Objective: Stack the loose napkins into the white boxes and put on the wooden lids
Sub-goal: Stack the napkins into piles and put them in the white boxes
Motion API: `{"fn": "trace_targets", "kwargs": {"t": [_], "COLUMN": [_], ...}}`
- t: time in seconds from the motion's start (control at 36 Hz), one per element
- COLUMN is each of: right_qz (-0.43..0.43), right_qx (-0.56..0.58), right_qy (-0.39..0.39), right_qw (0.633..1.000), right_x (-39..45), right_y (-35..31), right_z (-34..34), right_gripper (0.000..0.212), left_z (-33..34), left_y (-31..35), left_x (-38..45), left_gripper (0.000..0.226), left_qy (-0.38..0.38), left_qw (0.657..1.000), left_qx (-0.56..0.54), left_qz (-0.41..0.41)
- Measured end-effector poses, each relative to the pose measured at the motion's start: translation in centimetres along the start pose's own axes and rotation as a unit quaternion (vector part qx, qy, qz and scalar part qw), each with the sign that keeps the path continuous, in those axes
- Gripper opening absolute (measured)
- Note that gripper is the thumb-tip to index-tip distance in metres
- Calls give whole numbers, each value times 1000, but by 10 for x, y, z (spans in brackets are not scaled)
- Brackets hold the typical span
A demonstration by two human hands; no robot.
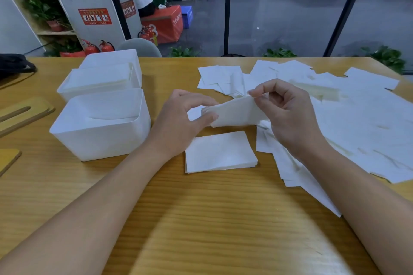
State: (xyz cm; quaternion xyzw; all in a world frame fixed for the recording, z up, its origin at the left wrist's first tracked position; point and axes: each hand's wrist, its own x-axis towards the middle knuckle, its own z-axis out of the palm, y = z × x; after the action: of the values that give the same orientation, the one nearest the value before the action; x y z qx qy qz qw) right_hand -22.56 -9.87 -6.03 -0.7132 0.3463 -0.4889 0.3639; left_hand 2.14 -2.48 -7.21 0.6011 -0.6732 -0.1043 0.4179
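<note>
My left hand (178,116) and my right hand (288,114) both pinch a small bundle of white napkins (234,113), held above the table. Below it a neat stack of napkins (220,152) lies on the wood. Many loose napkins (357,118) are spread over the right half of the table. Three white boxes stand at the left: the nearest box (100,138) holds a few napkins, the middle box (98,83) is filled with napkins, and the far box (111,58) is behind it. Wooden lids (22,114) with slots lie at the far left.
Another wooden lid (7,158) lies at the left edge. A black bag (13,65) sits at the back left corner. The wooden table (201,219) is bare in front of me. A grey chair back (139,48) shows beyond the far edge.
</note>
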Motion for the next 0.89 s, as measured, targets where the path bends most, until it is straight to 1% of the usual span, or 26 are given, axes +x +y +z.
{"fn": "trace_targets", "kwargs": {"t": [0.03,0.08,0.22,0.28,0.33,0.39,0.44,0.5,0.56,0.64,0.69,0.81,0.86,0.89], "right_qz": [-4,-12,3,26,52,71,80,77,75,71,64,48,49,48], "right_qx": [-2,-3,46,61,70,78,71,54,49,36,39,61,71,75], "right_qy": [4,17,73,97,103,95,96,106,111,103,90,61,49,44], "right_qw": [1000,1000,996,993,991,990,990,990,990,991,993,995,995,995], "right_x": [0,1,3,5,7,8,7,6,5,4,3,0,-1,-2], "right_y": [0,0,-1,2,6,10,11,10,9,6,2,-3,-5,-6], "right_z": [0,-1,-5,-8,-10,-10,-8,-5,-2,3,4,2,2,2], "right_gripper": [17,15,13,13,14,16,17,17,17,17,18,17,15,14], "left_z": [0,1,7,7,6,5,3,0,-3,-3,0,2,0,0], "left_y": [0,-1,-7,-6,-4,-1,3,7,10,13,13,7,8,9], "left_x": [0,1,1,0,0,0,1,1,0,-2,-2,-1,-1,-2], "left_gripper": [16,12,17,31,48,53,49,38,27,20,26,55,67,68], "left_qy": [2,5,-34,-31,-10,21,61,88,89,65,45,8,-12,-18], "left_qw": [1000,1000,998,998,999,999,998,996,993,993,993,996,995,993], "left_qx": [1,14,59,52,29,16,15,-21,-68,-82,-82,-46,-66,-87], "left_qz": [11,21,-14,-21,-26,-25,-21,-26,-33,-49,-69,-70,-74,-76]}}
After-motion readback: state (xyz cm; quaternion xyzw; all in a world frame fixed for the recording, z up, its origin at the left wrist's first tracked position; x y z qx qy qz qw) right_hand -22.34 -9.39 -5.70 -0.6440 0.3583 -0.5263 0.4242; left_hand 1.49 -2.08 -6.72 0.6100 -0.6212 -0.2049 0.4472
